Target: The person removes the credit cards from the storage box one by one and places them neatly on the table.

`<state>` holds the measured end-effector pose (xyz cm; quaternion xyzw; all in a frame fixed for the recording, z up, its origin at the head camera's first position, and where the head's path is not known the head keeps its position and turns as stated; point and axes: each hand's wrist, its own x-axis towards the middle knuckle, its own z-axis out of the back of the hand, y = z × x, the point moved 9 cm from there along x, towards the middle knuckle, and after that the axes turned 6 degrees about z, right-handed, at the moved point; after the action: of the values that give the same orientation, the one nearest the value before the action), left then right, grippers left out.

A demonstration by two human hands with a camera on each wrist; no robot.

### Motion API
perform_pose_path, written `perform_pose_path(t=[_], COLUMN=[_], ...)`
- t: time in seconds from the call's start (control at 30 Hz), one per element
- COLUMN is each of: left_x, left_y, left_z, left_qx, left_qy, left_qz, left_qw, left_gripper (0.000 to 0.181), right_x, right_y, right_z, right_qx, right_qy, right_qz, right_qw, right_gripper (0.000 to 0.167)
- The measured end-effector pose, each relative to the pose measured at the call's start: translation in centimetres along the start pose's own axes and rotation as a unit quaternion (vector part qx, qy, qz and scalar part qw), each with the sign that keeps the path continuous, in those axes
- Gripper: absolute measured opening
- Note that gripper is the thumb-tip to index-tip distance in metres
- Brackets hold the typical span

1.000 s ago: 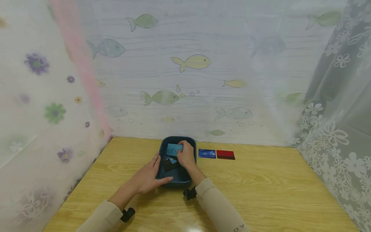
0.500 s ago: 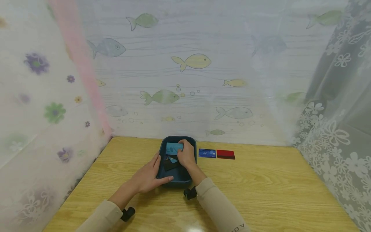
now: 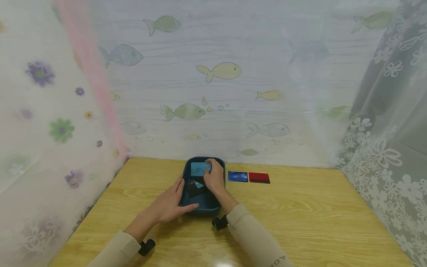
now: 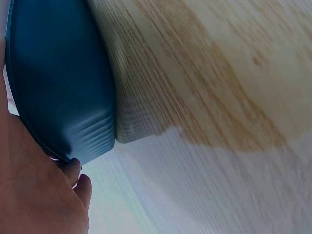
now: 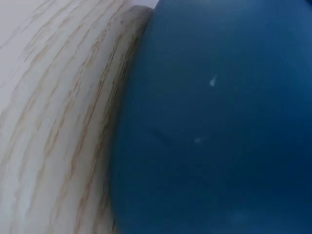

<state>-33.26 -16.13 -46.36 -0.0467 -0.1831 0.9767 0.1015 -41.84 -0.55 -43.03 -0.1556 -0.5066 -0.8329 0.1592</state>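
Note:
In the head view a dark blue rectangular tub (image 3: 207, 211) stands on the table. My right hand (image 3: 215, 177) reaches into it from the right and pinches a light blue VIP card (image 3: 199, 169) by its right end. Below that card lie a black card (image 3: 196, 190) and a partly covered blue card (image 3: 199, 184). My left hand (image 3: 168, 204) rests against the tub's left wall, fingers extended and thumb over the near rim. The left wrist view shows the tub's outer wall (image 4: 63, 73) beside that hand (image 4: 39, 185). The right wrist view shows blue wall (image 5: 209, 122) but no fingers.
To the right of the tub, a dark blue VIP card (image 3: 238, 177) and a red card with a dark stripe (image 3: 259, 178) lie side by side on the wooden table (image 3: 300, 218). Behind the table hangs a fish-print curtain (image 3: 186, 78). Black cameras (image 3: 146, 247) sit at both wrists.
The light blue card in my right hand has shifted slightly up toward the far end of the tub. My left hand keeps its place against the tub.

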Motion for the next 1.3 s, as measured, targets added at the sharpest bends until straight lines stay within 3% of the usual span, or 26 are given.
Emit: perform_pose_path(t=[0.3,0.67,1.0,1.3], left_x=[-0.5,-0.3,-0.4,-0.4], left_y=[0.0,0.2,0.0,-0.3], left_z=[-0.4,-0.4,0.1,0.4], left_qx=[-0.005,0.001,0.007,0.011], left_qy=[0.001,0.006,0.003,-0.002], left_qz=[0.001,0.003,0.000,-0.003], left_qw=[1.0000,1.0000,1.0000,0.9999], left_gripper=[0.120,0.123,0.123,0.123], right_x=[-0.7,-0.6,-0.7,-1.0], right_y=[-0.1,1.1,1.5,1.6], right_z=[0.4,2.9,4.5,6.6], right_qx=[0.021,0.059,0.064,0.038], right_qy=[0.004,0.026,0.039,0.034], right_qz=[0.006,-0.026,-0.020,-0.009], right_qw=[0.9998,0.9976,0.9970,0.9987], right_gripper=[0.034,0.037,0.037,0.037])
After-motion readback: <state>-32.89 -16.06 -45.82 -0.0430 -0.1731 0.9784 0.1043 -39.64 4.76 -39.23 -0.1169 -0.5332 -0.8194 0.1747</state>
